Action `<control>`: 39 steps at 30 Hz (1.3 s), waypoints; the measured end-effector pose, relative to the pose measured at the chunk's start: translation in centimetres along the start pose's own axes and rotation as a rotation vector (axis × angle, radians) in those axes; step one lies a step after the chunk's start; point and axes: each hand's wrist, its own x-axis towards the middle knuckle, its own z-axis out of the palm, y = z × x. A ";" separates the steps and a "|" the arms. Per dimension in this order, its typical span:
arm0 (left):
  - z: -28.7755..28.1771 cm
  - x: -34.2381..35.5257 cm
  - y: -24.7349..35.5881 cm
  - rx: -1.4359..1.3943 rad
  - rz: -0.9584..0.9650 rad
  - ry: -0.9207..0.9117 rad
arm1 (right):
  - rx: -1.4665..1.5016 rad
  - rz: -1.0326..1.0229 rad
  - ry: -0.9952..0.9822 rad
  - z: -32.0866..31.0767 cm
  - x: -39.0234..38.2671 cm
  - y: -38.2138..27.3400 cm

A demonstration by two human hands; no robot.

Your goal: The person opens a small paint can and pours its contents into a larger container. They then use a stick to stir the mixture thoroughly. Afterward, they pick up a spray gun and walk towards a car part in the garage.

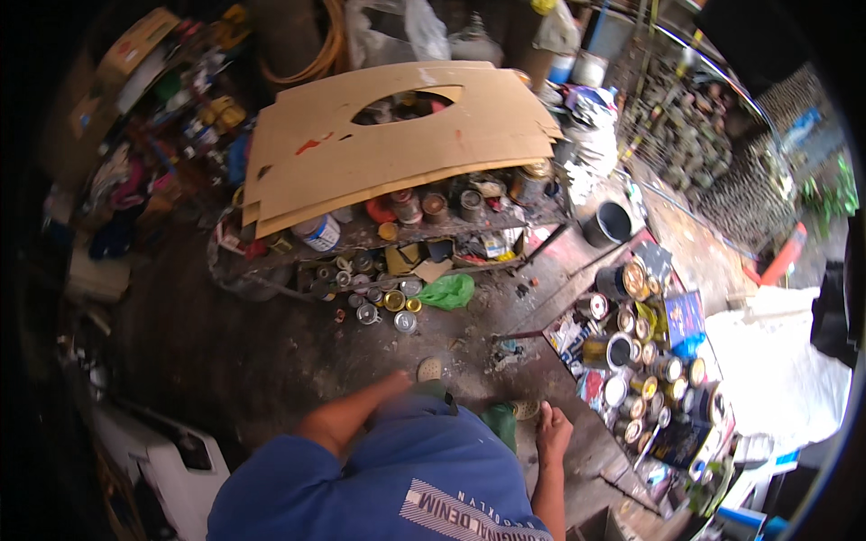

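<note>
My left hand (391, 386) is in front of my waist, partly smeared by motion, so its fingers do not show clearly. My right hand (554, 431) hangs at my right side with its fingers curled in, and nothing sticks out of it. To its right is a low table (564, 361) crowded with paint cans (644, 386); the hand is apart from them. Ahead of me, a large tan board (406, 149) with an eye-shaped cutout lies on a workbench (397, 236), out of reach of both hands.
Several small cans (394, 300) and a green plastic bag (447, 291) sit under the workbench. A black bucket (607, 224) stands to its right. A white sheet (780, 361) is at far right. A white panel (176, 469) is at lower left, and clutter (135, 180) fills the left side.
</note>
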 end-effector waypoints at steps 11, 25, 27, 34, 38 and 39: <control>-10.1 3.6 -2.0 0.380 -0.053 -0.388 | -0.321 0.347 -0.184 16.9 -5.7 11.1; -7.1 4.0 9.0 0.491 0.107 -0.498 | -0.037 0.271 -0.560 12.0 -19.9 12.6; -5.5 2.3 7.5 0.573 0.201 -0.564 | 0.187 0.244 -0.496 9.5 -22.9 13.1; -2.8 -3.8 11.1 0.500 0.158 -0.455 | 0.517 0.319 0.197 7.8 -27.8 15.6; -2.9 -6.5 11.8 0.448 0.123 -0.375 | 0.415 0.267 0.082 9.0 -28.8 17.1; -3.0 -7.2 11.7 0.404 0.095 -0.361 | 0.415 0.251 0.056 9.4 -28.8 17.5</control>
